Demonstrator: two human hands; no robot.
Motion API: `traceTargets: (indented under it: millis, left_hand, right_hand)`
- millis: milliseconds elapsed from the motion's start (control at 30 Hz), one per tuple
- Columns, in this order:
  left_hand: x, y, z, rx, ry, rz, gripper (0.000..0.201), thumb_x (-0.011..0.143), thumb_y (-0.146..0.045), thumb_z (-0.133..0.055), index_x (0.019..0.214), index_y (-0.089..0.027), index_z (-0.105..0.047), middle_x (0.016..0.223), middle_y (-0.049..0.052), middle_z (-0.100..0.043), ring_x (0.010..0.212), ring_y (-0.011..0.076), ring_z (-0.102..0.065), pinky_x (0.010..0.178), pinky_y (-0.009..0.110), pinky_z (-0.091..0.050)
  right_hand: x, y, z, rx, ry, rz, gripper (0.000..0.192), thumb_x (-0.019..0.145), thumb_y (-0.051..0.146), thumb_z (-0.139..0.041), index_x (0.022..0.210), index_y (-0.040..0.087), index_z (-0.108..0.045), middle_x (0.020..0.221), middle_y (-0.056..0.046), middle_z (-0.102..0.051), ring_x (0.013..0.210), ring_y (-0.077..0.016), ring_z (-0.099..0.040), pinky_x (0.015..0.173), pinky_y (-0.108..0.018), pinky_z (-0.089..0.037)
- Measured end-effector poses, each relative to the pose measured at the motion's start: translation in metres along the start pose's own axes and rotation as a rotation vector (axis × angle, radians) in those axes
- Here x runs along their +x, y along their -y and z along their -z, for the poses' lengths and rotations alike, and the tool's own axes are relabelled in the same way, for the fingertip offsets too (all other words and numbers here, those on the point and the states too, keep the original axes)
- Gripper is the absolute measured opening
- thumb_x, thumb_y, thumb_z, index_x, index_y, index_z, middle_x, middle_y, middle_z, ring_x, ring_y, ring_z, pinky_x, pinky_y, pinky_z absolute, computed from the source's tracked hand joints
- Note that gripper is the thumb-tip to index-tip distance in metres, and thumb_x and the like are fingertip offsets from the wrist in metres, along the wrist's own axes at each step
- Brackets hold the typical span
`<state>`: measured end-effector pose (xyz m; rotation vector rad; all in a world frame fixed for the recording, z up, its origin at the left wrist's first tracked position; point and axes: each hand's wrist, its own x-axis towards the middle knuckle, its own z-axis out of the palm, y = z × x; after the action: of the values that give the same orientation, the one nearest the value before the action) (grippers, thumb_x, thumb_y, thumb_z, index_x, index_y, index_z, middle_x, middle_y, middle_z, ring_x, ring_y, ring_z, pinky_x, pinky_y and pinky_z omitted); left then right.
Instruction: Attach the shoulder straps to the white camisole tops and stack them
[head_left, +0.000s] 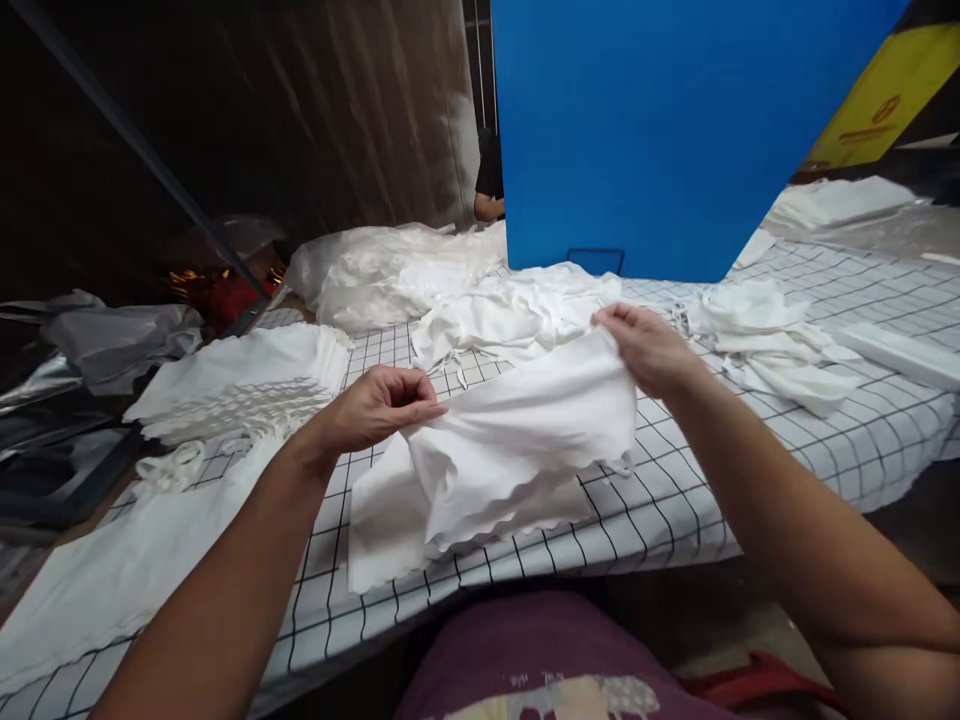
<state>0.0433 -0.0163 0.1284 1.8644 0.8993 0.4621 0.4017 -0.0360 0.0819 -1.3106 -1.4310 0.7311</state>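
A white cloth piece (532, 425) with a scalloped lower edge is stretched between my two hands, just above the table's front part. My left hand (382, 405) pinches its upper left corner between thumb and fingers. At the upper right corner, my right hand (646, 345) grips the same cloth. Part of the fabric hangs down at the left and rests on the checked tablecloth (660, 500). The exact kind of garment cannot be made out. Behind it lies a loose heap of white cloth pieces (517, 305).
Stacked white pieces (247, 370) lie on the left, with more white cloth (772, 340) at the right. A large plastic-wrapped bundle (390, 270) sits at the back left. A tall blue board (660, 130) stands across the back, and a person's arm (489, 207) shows beside it.
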Motion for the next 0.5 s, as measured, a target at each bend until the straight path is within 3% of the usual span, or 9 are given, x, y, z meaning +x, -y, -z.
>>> traceTargets:
  millis: [67, 133, 267, 400, 500]
  left_hand:
    - [-0.006, 0.026, -0.006, 0.112, 0.050, 0.061, 0.036, 0.077, -0.048, -0.072, 0.065, -0.017, -0.060, 0.059, -0.001, -0.047, 0.054, 0.0089, -0.039, 0.049, 0.021, -0.030]
    - [-0.008, 0.053, -0.013, 0.217, 0.057, 0.104, 0.037, 0.077, -0.050, -0.070, 0.065, -0.017, -0.058, 0.061, -0.002, -0.047, 0.056, 0.0094, -0.039, 0.051, 0.020, -0.030]
    - [-0.009, 0.084, -0.026, 0.187, -0.023, 0.116, 0.038, 0.082, -0.053, -0.063, 0.074, -0.016, -0.059, 0.072, 0.001, -0.054, 0.065, 0.0123, -0.046, 0.058, 0.021, -0.037]
    - [-0.005, 0.073, -0.033, -0.046, -0.038, 0.031, 0.036, 0.086, -0.051, -0.062, 0.077, -0.017, -0.057, 0.071, -0.001, -0.049, 0.065, 0.0111, -0.043, 0.060, 0.022, -0.037]
    - [-0.003, 0.054, -0.034, -0.108, -0.039, -0.003, 0.035, 0.084, -0.051, -0.065, 0.076, -0.017, -0.057, 0.068, -0.002, -0.046, 0.062, 0.0101, -0.041, 0.058, 0.021, -0.034]
  right_hand:
    - [-0.025, -0.038, -0.013, -0.112, 0.009, -0.180, 0.025, 0.086, 0.045, -0.062, 0.083, 0.022, -0.053, 0.070, -0.001, -0.056, 0.061, -0.0145, -0.052, 0.053, -0.030, -0.040]
    - [-0.045, -0.060, -0.019, -0.277, -0.013, -0.260, 0.018, 0.085, 0.037, -0.062, 0.084, 0.021, -0.055, 0.073, -0.001, -0.058, 0.064, -0.0149, -0.052, 0.058, -0.031, -0.042]
    - [-0.061, -0.056, -0.021, -0.418, 0.041, -0.115, 0.019, 0.088, 0.039, -0.058, 0.093, 0.021, -0.062, 0.096, -0.007, -0.064, 0.086, -0.0202, -0.058, 0.075, -0.035, -0.047]
    - [-0.053, -0.020, -0.051, -0.394, 0.379, 0.186, 0.039, 0.090, 0.047, -0.061, 0.122, 0.026, -0.062, 0.129, -0.010, -0.059, 0.120, -0.0268, -0.051, 0.096, -0.042, -0.045]
    - [-0.039, -0.005, -0.083, -0.347, 0.693, 0.267, 0.048, 0.087, 0.048, -0.065, 0.129, 0.026, -0.059, 0.123, -0.008, -0.065, 0.117, -0.0263, -0.053, 0.097, -0.041, -0.043]
